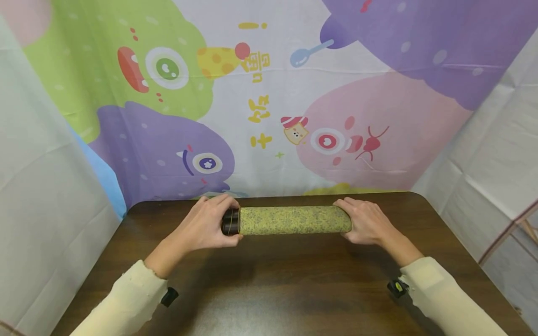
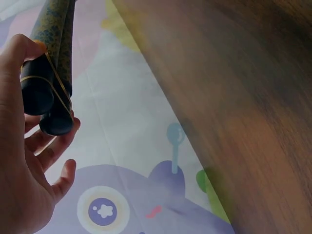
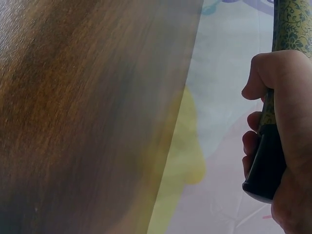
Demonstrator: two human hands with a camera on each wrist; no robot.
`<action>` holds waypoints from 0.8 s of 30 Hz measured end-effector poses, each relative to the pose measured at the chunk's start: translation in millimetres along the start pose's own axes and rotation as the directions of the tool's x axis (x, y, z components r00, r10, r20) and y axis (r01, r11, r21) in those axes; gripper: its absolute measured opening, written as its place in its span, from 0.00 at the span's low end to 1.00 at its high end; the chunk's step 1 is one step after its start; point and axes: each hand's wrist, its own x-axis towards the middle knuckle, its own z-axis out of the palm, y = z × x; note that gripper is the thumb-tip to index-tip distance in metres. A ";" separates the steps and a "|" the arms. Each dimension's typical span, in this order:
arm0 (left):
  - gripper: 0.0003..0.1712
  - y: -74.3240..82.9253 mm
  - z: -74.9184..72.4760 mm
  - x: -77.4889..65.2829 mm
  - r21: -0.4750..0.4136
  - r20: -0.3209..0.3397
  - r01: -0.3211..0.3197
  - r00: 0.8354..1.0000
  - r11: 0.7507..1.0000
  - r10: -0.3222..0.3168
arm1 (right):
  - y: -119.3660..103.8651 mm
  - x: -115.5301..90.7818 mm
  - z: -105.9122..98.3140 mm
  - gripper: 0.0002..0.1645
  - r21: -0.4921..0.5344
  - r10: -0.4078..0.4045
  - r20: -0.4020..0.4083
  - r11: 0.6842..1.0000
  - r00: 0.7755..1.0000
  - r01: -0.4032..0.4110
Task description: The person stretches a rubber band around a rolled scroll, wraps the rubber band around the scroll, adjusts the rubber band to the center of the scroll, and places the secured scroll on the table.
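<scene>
As two pale sleeves reach forward from the lower corners, each with a small black device at the cuff, a person's bare hands take hold of opposite ends of one long object. The left hand grips the left end, thumb on the near side and fingers on the far side; the right hand is curled around the right end. Between them lies a patterned double tube, seemingly two slim cylinders side by side in yellow-green floral covering, its long axis running left to right, roughly parallel to the table's far edge. Neither hand is nearer, since each holds an end. Thin yellow cords cross the dark caps at the left end (so the left fingers are the ones beside them), while a dark cap also shows at the right. The tube appears to be held above the brown table, toward its far side. Behind hangs a white cloth printed with green, purple and pink cartoon creatures, turned sideways.
</scene>
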 end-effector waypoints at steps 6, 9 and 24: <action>0.36 3.1 -0.2 -0.8 0.033 0.003 0.021 1.000 0.999 -0.021 | -1.4 0.7 -1.4 0.42 -0.004 0.007 0.010 1.000 1.000 -0.007; 0.36 5.3 -1.0 -1.4 0.050 0.006 0.033 0.999 0.998 -0.033 | -2.0 1.0 -1.9 0.42 -0.001 0.010 0.015 1.000 1.000 -0.010; 0.35 6.9 -1.0 -3.0 0.057 -0.013 0.035 0.999 0.998 -0.035 | -6.7 4.0 -1.8 0.42 -0.011 0.018 0.014 1.000 1.000 -0.017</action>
